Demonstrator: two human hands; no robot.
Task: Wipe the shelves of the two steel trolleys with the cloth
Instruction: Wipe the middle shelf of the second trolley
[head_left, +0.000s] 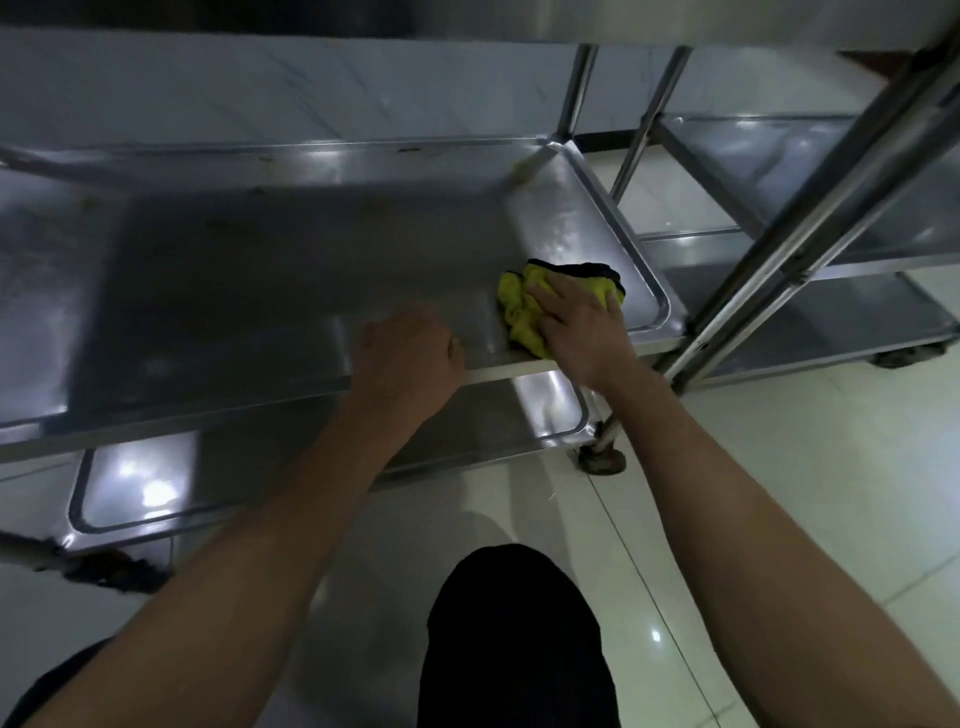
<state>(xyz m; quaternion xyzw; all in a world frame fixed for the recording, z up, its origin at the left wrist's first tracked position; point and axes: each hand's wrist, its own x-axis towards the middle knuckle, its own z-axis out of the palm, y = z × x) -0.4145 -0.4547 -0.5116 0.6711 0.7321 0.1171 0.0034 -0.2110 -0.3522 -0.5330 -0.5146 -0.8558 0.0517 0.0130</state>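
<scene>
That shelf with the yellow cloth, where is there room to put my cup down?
The middle shelf is bare from its left end across to the left hand at the front rim. It is crowded at the right end, where the right hand presses the yellow cloth. The lower shelf also shows bare steel.

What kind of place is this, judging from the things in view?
Probably a commercial kitchen or service area: steel trolleys with tray shelves, a glossy pale tiled floor, and a hand pressing a yellow cloth on a shelf.

Dim, soft-focus, glare on steel
</scene>
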